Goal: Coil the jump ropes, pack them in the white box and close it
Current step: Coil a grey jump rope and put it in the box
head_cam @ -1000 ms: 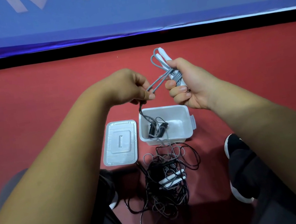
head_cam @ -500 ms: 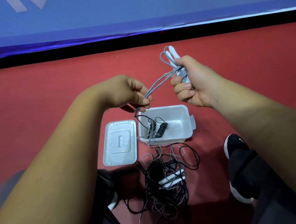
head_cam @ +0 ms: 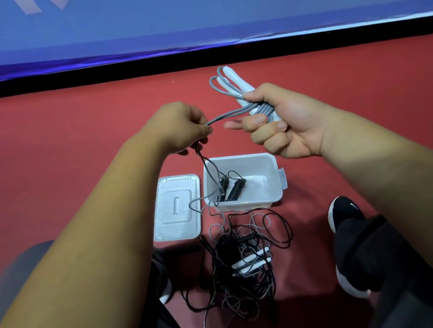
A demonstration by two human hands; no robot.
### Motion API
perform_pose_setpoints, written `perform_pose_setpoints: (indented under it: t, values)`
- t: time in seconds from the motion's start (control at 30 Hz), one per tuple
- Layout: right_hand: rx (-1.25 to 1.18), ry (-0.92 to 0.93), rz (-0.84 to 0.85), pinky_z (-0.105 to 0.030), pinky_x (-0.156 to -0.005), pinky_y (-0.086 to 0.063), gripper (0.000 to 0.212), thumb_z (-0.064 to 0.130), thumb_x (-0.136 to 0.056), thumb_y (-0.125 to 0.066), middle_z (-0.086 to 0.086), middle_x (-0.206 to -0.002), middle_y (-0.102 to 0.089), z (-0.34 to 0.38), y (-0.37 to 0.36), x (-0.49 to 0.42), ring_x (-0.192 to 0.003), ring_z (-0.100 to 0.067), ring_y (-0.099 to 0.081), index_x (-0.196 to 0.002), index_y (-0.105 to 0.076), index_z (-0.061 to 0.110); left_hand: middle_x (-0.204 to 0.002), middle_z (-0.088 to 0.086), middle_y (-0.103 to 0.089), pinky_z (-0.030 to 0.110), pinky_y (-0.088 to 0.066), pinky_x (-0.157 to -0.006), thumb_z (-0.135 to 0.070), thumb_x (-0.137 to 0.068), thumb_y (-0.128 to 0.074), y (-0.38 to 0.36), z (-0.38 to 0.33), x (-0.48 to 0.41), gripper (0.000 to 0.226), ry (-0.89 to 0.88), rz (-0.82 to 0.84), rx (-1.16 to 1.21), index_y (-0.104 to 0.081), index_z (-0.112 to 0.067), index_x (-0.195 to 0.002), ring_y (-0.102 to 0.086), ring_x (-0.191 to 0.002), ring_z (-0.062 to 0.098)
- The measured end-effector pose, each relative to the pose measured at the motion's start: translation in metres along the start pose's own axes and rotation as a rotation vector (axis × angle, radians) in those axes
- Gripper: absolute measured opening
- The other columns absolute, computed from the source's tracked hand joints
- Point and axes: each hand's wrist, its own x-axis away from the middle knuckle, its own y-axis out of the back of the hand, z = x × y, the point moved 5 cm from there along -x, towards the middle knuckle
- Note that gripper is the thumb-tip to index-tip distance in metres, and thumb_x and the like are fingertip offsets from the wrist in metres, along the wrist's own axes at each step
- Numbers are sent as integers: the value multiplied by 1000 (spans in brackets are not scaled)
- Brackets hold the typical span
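Early going: the right hand (head_cam: 288, 121) grips the part-coiled grey jump rope (head_cam: 227, 88) above the open white box (head_cam: 276, 180), the left hand (head_cam: 181, 127) pinches its tail, perhaps one black rope (head_cam: 235, 189) is packed, and a tangle (head_cam: 247, 261) waits on the floor (head_cam: 67, 159).

My left hand (head_cam: 181, 127) sits mid-frame, with my right hand (head_cam: 285, 121) just to its right. The jump rope (head_cam: 232, 112) spans between them, its loops rising above my right fist. Below both hands is the box (head_cam: 263, 165), two handles (head_cam: 235, 190) lying in it. The lid (head_cam: 177, 212) lies just left of the box. A tangle of ropes (head_cam: 247, 261) lies below the box, my shoe (head_cam: 343, 211) to its right.
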Motion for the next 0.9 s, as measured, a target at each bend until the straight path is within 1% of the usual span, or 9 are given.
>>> perform_pose_setpoints:
  t: [0.03,0.13,0.27,0.3,0.43,0.5,0.6,0.73,0.9]
  values:
    - [7,-29,35,-17,-40,-5,63,42,-91,-61,10,-66,-32,-2,0,1,-41,-6,-16,-137,-59,-1,-79,2,-79,48,-66,-71,-27,-97,-72,2,0,-1,16,-17,-26,-14,-77,-16,-88,-78,-80,26]
    - [6,-116,210,-18,-39,-5,70,41,-90,-58,9,-62,-31,-10,-3,3,-41,-7,-13,-142,-60,-5,-77,4,-78,50,-65,-73,-30,-93,-78,3,-2,0,15,-39,-53,44,-79,-17,-86,-77,-83,32]
    - [-23,-250,501,-20,-37,-9,74,36,-91,-64,6,-61,-34,-31,-9,1,-41,-5,-19,-151,-50,-5,-84,9,-79,52,-64,-82,-18,-92,-79,1,-6,2,5,-58,-17,214,-78,-13,-92,-78,-85,25]
    - [-48,-280,566,-20,-38,-9,73,34,-94,-61,5,-62,-33,-36,-11,1,-41,-6,-20,-154,-46,-4,-85,9,-79,50,-65,-81,-14,-93,-76,1,-9,4,2,-76,-11,242,-78,-13,-93,-79,-84,23]
    - [-133,-387,758,-17,-43,-13,63,29,-100,-48,1,-65,-32,-46,-20,4,-42,-5,-13,-159,-42,7,-87,12,-78,35,-61,-69,2,-91,-59,4,-20,11,26,-174,15,306,-77,-16,-88,-74,-76,16]
    - [-149,-453,805,-18,-43,-15,57,28,-101,-47,0,-66,-33,-49,-22,6,-43,-5,-13,-157,-47,15,-96,21,-77,37,-56,-73,1,-88,-63,5,-23,10,20,-216,30,337,-78,-12,-93,-70,-80,21]
    - [-104,-524,789,-18,-43,-17,44,26,-102,-51,-1,-68,-34,-55,-20,7,-43,-7,-23,-146,-54,20,-100,24,-76,45,-56,-81,-1,-89,-75,9,-24,7,12,-230,24,400,-78,-5,-100,-69,-84,26]
    - [-47,-549,689,-16,-43,-15,15,19,-98,-61,-2,-67,-37,-60,-18,4,-44,-10,-29,-111,-57,12,-95,18,-76,39,-64,-77,5,-89,-75,12,-28,7,17,-242,24,454,-76,0,-105,-74,-84,23]
    - [144,-532,507,-15,-36,-18,14,22,-89,-70,1,-68,-43,-66,-10,-3,-41,-6,-24,-92,-61,12,-86,3,-76,47,-63,-90,1,-87,-79,11,-29,8,18,-235,54,429,-78,-9,-101,-72,-81,16]
